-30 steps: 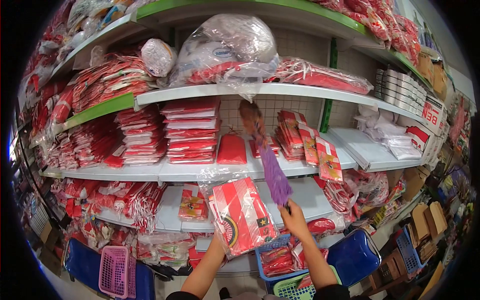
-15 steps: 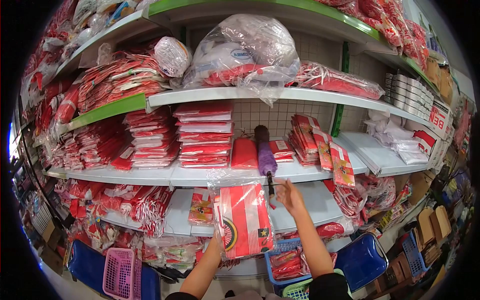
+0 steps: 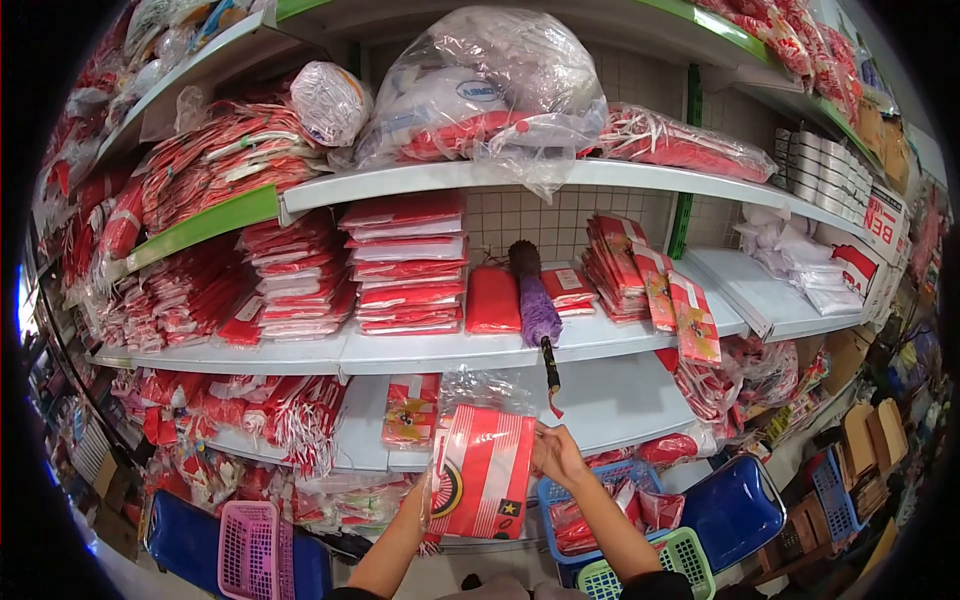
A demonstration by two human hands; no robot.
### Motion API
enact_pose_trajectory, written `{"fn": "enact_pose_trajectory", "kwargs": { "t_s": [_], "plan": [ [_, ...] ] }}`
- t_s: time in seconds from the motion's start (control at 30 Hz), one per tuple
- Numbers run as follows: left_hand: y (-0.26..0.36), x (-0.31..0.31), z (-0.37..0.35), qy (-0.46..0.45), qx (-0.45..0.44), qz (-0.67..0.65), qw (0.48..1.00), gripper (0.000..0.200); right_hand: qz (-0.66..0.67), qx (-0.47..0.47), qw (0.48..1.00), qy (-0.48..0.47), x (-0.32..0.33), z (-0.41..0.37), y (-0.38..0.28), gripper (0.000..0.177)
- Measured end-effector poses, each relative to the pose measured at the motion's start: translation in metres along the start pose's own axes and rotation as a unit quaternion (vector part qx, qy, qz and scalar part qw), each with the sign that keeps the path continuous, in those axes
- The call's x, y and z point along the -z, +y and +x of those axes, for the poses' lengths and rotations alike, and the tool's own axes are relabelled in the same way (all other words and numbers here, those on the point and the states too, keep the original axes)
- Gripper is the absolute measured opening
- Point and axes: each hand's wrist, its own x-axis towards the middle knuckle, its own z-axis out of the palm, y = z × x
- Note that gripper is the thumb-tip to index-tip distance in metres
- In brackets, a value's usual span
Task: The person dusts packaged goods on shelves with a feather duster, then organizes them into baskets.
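In the head view, the red-and-white packet (image 3: pixel 488 472) is held between both hands, before the shelf (image 3: pixel 600 395). The left hand (image 3: pixel 421 494) has its grip closed at the left side, fingers mostly hidden; the right hand (image 3: pixel 560 456) pinches the upper right edge.

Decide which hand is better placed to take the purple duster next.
Probably the right hand: it is nearer the black duster handle, which juts past the shelf, though it is also at the packet. The left hand is farther off, mostly hidden behind the packet.
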Motion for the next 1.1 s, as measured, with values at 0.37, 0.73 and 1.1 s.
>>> {"fn": "enact_pose_trajectory", "kwargs": {
  "t_s": [0.37,0.73,1.1],
  "plan": [
    [0.039,-0.051,-0.020,-0.034,-0.205,-0.176,0.962,0.048,-0.229,0.114,0.966,-0.025,0.005,0.001,0.005,0.028],
    [0.041,-0.056,-0.025,-0.002,-0.329,0.015,0.944,0.013,-0.239,0.181,0.950,-0.088,0.030,-0.020,0.000,0.013],
    [0.040,-0.116,-0.034,-0.044,-0.336,-0.054,0.939,0.013,-0.339,0.216,0.909,-0.109,0.033,-0.073,-0.029,0.014]
  ]
}}
